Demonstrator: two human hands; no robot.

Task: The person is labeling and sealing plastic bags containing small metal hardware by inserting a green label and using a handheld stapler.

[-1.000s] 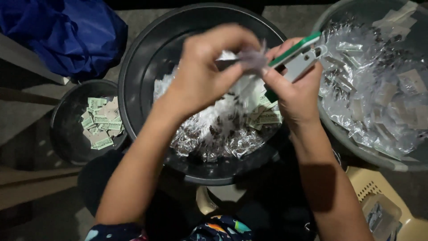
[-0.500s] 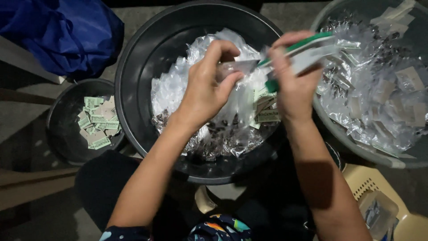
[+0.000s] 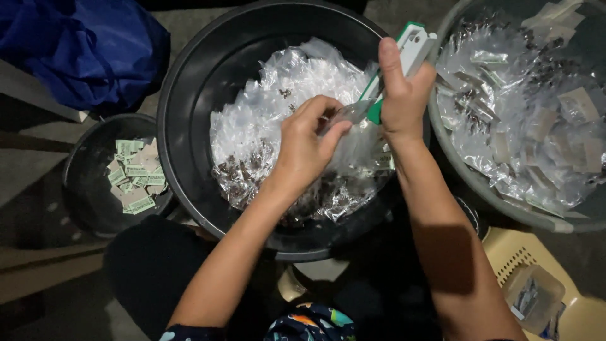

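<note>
Dim concrete flooring (image 3: pixel 38 170) fills the left edge of the frame, where three round tubs sit side by side beneath a seated person's outstretched arms. At centre, a large black basin (image 3: pixel 189 95) holds a heap of small clear plastic packets (image 3: pixel 284 95), some showing dark contents near the bottom of the pile. Above that heap, the left hand (image 3: pixel 306 145) pinches one small clear packet (image 3: pixel 347 113) between thumb and curled fingers, which are clamped on its lower end. Just to its right, the right hand (image 3: pixel 401 95) is wrapped in a closed grip around a green-and-white stapler (image 3: pixel 410 47), thumb pointing up along the tool, whose lower tip meets the upper end of the pinched packet. At the upper right of the frame, a grey basin (image 3: pixel 505 211) is filled with more clear packets carrying paper labels. At lower left, a smaller dark bucket (image 3: pixel 85 202) contains a loose pile of green-and-white paper slips (image 3: pixel 134 177). A crumpled blue bag (image 3: pixel 82 50) lies in the upper left corner, and a pale yellow plastic basket (image 3: pixel 517 252) with a small clear container sits at lower right.
</note>
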